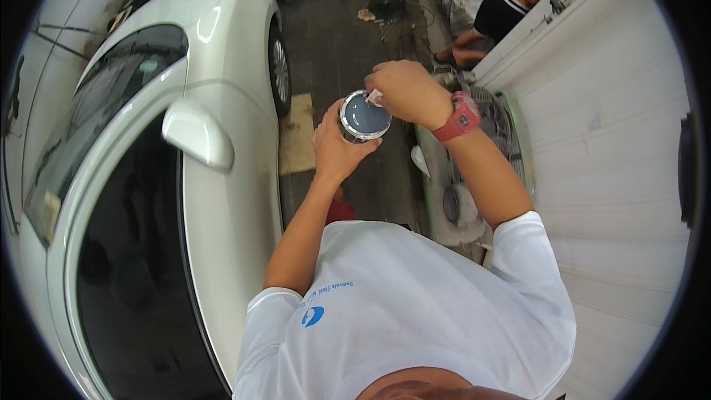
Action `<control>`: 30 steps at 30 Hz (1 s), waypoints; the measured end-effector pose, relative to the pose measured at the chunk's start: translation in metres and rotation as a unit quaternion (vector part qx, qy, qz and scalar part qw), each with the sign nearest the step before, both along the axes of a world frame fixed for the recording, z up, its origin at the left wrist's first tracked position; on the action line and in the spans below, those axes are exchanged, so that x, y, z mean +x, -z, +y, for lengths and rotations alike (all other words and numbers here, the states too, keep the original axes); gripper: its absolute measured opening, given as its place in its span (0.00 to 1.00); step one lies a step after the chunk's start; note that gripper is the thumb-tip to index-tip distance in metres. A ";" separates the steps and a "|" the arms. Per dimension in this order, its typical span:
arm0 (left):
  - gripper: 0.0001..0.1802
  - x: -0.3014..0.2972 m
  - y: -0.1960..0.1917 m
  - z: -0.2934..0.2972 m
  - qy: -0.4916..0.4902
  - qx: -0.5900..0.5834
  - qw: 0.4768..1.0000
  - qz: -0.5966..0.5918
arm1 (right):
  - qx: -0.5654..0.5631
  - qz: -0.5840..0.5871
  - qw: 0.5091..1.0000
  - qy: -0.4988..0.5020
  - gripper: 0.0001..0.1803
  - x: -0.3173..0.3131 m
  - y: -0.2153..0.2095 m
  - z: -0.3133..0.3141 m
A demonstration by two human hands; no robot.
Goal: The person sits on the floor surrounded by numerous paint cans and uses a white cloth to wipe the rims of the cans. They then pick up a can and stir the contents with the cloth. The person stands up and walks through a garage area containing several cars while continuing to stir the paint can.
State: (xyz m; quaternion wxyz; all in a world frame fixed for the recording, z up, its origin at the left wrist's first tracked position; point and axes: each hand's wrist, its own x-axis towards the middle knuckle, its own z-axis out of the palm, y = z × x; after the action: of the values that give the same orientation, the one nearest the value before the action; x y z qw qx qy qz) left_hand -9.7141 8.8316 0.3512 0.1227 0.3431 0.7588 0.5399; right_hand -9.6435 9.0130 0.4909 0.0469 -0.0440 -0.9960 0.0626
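My left hand (341, 150) is wrapped round the side of a round metal can (366, 135), its thumb along the near side. Inside the can's shiny silver rim shows a smooth grey-blue surface; I cannot tell whether it is a lid or liquid. Over the can's far right edge my right hand (412, 91) is closed, pinching a small pinkish-white scrap (375, 98) that looks like cloth or paper. The scrap rests at or just above the rim. A red watch (461, 116) sits on my right wrist.
On the left stands a white car (237, 133) with its side mirror (197, 133) jutting toward me. A pale green car part (444, 200) lies at the right, beside a white wall (607, 126). A flat board (298, 133) is on the floor. Another person (511, 11) is at the upper right.
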 end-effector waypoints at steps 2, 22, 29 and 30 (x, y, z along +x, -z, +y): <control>0.56 -0.052 0.000 0.045 0.019 0.013 1.000 -0.003 | 0.009 -0.023 1.000 -0.019 0.08 -0.055 0.017 0.034; 0.53 -0.465 -0.014 0.503 0.045 -0.031 0.998 -0.013 | -0.046 0.044 0.997 -0.037 0.08 -0.470 0.020 0.505; 0.53 -0.603 -0.008 0.637 -0.011 -0.029 0.999 -0.021 | -0.022 -0.129 0.991 -0.026 0.08 -0.608 0.011 0.640; 0.53 -0.621 -0.003 0.654 -0.011 -0.035 0.999 -0.032 | -0.028 -0.128 0.991 -0.037 0.08 -0.627 0.017 0.648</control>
State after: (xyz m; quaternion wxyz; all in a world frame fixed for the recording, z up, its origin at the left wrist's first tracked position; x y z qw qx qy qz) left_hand -10.3355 9.4854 0.3545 0.1529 0.3132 0.7766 0.5247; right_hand -10.2701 9.6613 0.4739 -0.0850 -0.0163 -0.9925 0.0863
